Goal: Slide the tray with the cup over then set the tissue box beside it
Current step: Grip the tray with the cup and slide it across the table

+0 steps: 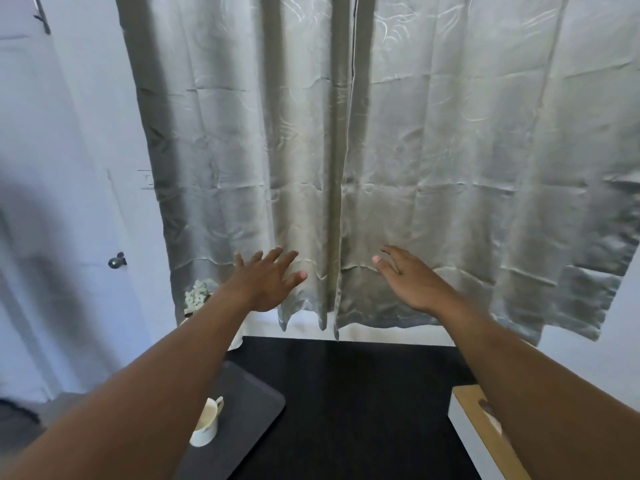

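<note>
Landmark: the black table (346,393). On its left part sits the dark tray (256,403) w/ a white cup (207,424) upright on it. Tray looks stiff and flat, prob. slides easily; cup light, could tip, so take the tray by its rim and push slowly. Left hand (266,282) hangs above the table's far edge, fingers spread, holding nothing. Right hand (412,282) likewise, empty, fingers apart. Tissue box (485,431) at table's right edge: light, wood top; grip its sides.

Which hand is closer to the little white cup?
Left. The left hand is stretched out above and beyond the cup, on its side of the table. The right hand is far across, over the tissue box side.
</note>
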Demonstrator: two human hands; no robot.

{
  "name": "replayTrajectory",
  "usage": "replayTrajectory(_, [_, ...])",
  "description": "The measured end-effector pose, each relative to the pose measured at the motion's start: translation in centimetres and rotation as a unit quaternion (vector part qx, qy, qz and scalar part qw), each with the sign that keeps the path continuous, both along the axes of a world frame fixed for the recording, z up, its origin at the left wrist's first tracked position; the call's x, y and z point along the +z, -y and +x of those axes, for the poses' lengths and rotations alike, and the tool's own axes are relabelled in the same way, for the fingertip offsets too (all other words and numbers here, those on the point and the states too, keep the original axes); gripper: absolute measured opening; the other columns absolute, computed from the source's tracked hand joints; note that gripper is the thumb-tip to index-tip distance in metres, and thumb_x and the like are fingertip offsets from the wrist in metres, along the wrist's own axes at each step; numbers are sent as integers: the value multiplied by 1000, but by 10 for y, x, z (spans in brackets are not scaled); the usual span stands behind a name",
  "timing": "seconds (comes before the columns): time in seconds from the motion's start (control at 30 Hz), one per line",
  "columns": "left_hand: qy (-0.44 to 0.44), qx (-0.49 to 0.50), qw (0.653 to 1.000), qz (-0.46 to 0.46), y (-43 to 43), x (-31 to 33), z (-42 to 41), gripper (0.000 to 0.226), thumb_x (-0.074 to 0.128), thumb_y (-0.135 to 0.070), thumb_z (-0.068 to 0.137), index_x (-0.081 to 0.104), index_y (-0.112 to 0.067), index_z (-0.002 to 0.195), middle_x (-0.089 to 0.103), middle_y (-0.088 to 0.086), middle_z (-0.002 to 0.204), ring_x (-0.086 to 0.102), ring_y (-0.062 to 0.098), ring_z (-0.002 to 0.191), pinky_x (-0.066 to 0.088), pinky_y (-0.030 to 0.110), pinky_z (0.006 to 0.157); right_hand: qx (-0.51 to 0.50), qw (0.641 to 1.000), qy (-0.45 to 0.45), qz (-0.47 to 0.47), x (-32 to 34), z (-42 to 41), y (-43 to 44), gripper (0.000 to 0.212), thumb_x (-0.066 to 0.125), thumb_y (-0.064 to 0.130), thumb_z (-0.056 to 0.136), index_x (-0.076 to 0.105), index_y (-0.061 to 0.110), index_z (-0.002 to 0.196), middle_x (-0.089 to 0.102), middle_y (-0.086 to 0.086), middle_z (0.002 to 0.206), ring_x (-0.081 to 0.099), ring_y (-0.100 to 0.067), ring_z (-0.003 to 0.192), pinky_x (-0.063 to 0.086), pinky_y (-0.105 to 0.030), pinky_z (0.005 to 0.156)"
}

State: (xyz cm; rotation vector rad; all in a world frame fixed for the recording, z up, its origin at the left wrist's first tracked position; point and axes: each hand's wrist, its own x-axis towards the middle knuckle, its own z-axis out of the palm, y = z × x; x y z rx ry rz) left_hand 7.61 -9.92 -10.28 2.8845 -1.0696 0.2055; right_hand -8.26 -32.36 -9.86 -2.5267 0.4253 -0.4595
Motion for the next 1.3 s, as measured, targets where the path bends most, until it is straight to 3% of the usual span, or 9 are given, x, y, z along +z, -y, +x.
replayTrajectory(0.2, [14, 15, 1000, -22, -2, -7, 11, 69, 17, -69, 91, 21, -35, 152, 21, -2, 164, 25, 29, 148, 8, 65, 115, 34, 999, -9, 17, -3, 26, 0, 62, 27, 56, 97, 28, 24, 151, 29, 1, 159, 31, -20, 143, 25, -40, 114])
replayTrajectory(0.33, [38, 16, 999, -28, -11, -15, 9, 62, 23, -60, 96, 32, -29, 149, 32, -2, 159, 36, 28, 143, 17, 56, 114, 48, 998, -27, 27, -10, 41, -4, 65, 27, 61, 95, 32, 26, 148, 38, 0, 154, 39, -22, 139, 31, -42, 112])
replayTrajectory(0.53, [7, 55, 997, -57, -38, -47, 18, 57, 27, -59, 95, 44, -29, 139, 46, -5, 149, 52, 25, 130, 22, 55, 114, 75, 996, -53, 19, -31, 64, -20, 62, 28, 59, 95, 36, 26, 147, 40, 0, 153, 40, -22, 138, 31, -38, 106])
replayTrajectory(0.7, [-24, 88, 994, -65, -66, -80, 26, 53, 29, -56, 96, 44, -28, 139, 47, -3, 149, 50, 25, 131, 24, 54, 113, 102, 989, -90, 58, -54, 93, -45, 70, 25, 71, 85, 39, 33, 141, 56, 3, 137, 57, -24, 120, 39, -41, 103])
replayTrajectory(0.8, [-45, 121, 990, -50, -85, -100, 32, 53, 29, -54, 96, 43, -29, 140, 45, -2, 151, 49, 26, 133, 21, 54, 112, 125, 983, -112, 70, -73, 110, -60, 67, 29, 66, 89, 36, 29, 145, 56, 2, 130, 56, -20, 113, 38, -43, 106])
replayTrajectory(1.0, [-92, 170, 980, -46, -128, -139, 51, 52, 29, -55, 97, 45, -30, 140, 45, 0, 151, 50, 28, 130, 25, 53, 112, 142, 978, -139, 66, -107, 142, -93, 60, 28, 61, 95, 37, 29, 145, 36, 5, 154, 36, -20, 139, 28, -38, 108])
replayTrajectory(1.3, [-163, 259, 950, -61, -190, -218, 85, 53, 32, -51, 98, 41, -25, 143, 46, 5, 149, 50, 31, 131, 32, 48, 107, 170, 960, -209, 82, -159, 207, -142, 59, 29, 53, 98, 30, 23, 150, 34, 0, 156, 33, -20, 142, 26, -39, 113])
